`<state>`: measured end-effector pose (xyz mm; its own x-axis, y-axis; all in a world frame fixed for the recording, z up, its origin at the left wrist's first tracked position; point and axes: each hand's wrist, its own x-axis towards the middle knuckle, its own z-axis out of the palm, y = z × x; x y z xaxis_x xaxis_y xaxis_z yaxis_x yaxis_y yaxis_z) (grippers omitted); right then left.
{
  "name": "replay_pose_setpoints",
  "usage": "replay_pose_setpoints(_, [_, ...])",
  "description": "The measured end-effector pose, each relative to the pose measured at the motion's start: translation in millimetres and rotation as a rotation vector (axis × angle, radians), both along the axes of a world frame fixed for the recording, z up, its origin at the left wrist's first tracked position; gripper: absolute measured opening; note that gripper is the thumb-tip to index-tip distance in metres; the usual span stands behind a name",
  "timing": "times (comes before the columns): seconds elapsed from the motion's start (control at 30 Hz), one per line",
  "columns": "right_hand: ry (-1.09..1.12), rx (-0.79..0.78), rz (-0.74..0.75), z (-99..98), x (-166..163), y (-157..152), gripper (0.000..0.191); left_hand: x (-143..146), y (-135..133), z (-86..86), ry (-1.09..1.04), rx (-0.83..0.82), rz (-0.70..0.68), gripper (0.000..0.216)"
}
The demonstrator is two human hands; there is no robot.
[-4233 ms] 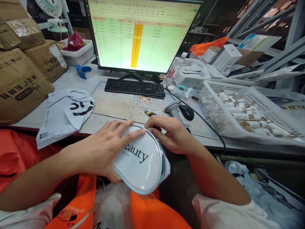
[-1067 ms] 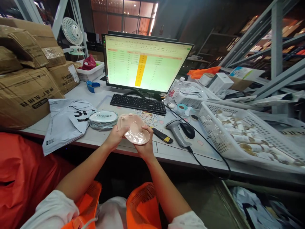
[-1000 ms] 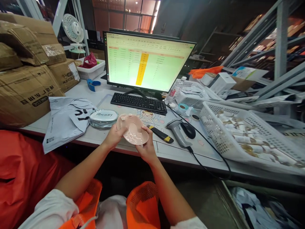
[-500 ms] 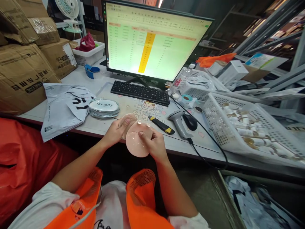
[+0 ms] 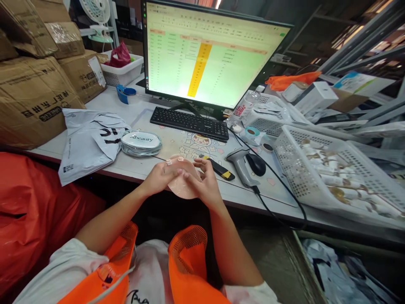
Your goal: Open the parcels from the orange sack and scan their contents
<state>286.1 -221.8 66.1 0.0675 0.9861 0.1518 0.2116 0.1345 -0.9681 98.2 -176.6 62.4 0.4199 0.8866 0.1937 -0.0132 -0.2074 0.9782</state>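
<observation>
Both my hands are closed on a glossy beige stick-on bra [image 5: 182, 191] with rounded cups, just over the desk's front edge. My left hand [image 5: 157, 179] grips its left side, thumb on the front face. My right hand [image 5: 207, 185] pinches the right side, its thumb also pressed on the front. Small pale clasps show along the upper edge. The cups overlap, and the fingers behind them are partly hidden. Just beyond my right hand lies a black and yellow box cutter [image 5: 220, 169].
An oval pouch [image 5: 141, 142] marked "beauty" and a white mailer bag [image 5: 91, 141] lie left. Behind are a keyboard [image 5: 190, 123] and monitor [image 5: 215, 55]. Right stand a barcode scanner [image 5: 242, 164], mouse [image 5: 256, 164] and white basket [image 5: 291, 169] of small rolled packs. Cartons [image 5: 38, 101] stack far left.
The cups, held side by side earlier, now overlap between my hands. My left hand has moved right, closer to my right hand. The view has shifted slightly.
</observation>
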Motion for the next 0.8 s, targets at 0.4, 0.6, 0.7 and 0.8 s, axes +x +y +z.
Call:
replay_pose_setpoints(0.4, [0.344, -0.012, -0.279, -21.6, 23, 29, 0.06, -92, 79, 25.1, 0.845, 0.363, 0.431, 0.107])
replay_pose_setpoints(0.6, [0.14, 0.08, -0.251, -2.1, 47, 45, 0.063, -139, 120, 3.3, 1.129, 0.329, 0.215, 0.099])
replay_pose_setpoints(0.7, [-0.027, 0.217, -0.216, 6.2, 42, 53, 0.052, -139, 112, -6.2, 0.899, 0.419, 0.253, 0.082])
replay_pose_setpoints(0.8, [-0.241, 0.473, -0.194, 12.5, 33, 59, 0.034, -134, 101, -8.6, 0.625, 0.369, 0.178, 0.075])
